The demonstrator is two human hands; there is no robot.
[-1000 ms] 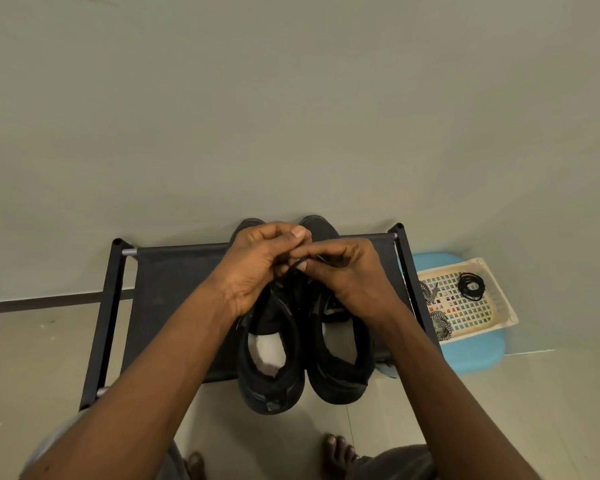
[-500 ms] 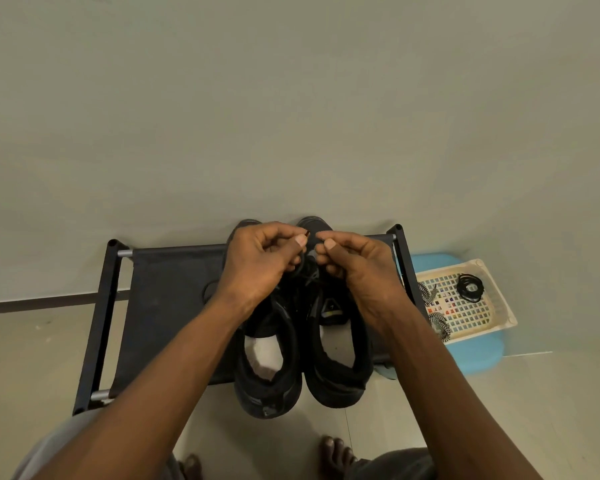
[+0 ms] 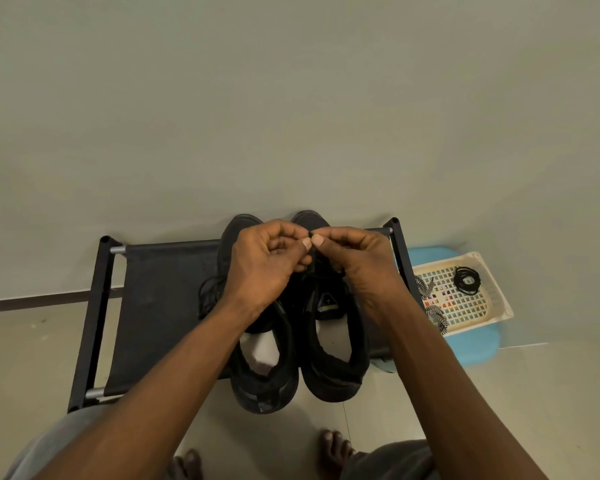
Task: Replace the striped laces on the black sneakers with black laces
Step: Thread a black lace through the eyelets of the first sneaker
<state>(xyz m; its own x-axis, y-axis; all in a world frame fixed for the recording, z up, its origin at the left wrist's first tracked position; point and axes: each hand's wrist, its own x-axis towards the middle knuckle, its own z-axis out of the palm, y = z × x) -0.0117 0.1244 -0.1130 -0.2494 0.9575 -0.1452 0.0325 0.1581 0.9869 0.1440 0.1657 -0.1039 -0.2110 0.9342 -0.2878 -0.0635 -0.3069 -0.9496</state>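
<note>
Left hand: the left hand [image 3: 262,268] is curled above the toe end of the sneakers, thumb and forefinger pinched together on a black lace [image 3: 311,252], thumbnail facing the camera.
Right hand: the right hand [image 3: 359,263] sits at 3 o'clock of the left one, its thumb tip touching the left thumb tip, pinching the same lace from the other side.
Black lace: only a short dark piece shows between the two pinches and runs down toward the right sneaker's eyelets; the rest blends into the shoe and cannot be traced.
Left sneaker: the left sneaker [image 3: 264,379] lies on the rack, toe at 12 o'clock, heel at 6 o'clock hanging over the front edge; a loose dark lace [image 3: 207,296] loops out at its 9 o'clock side.
Right sneaker: the right sneaker [image 3: 335,362] lies touching it at 3 o'clock, tongue label visible.
Rack: a black fabric-topped rack [image 3: 153,306] stands against the wall.
Basket: a cream slotted basket [image 3: 465,299] rests on a blue stool [image 3: 478,348] at 3 o'clock of the rack.
Striped laces: the striped laces [image 3: 435,315] lie bundled at the basket's 9 o'clock edge.
Spare black lace: a coiled black lace [image 3: 466,280] lies at the basket's 12 o'clock end.
Feet: bare toes [image 3: 335,445] show at 6 o'clock on the floor.
</note>
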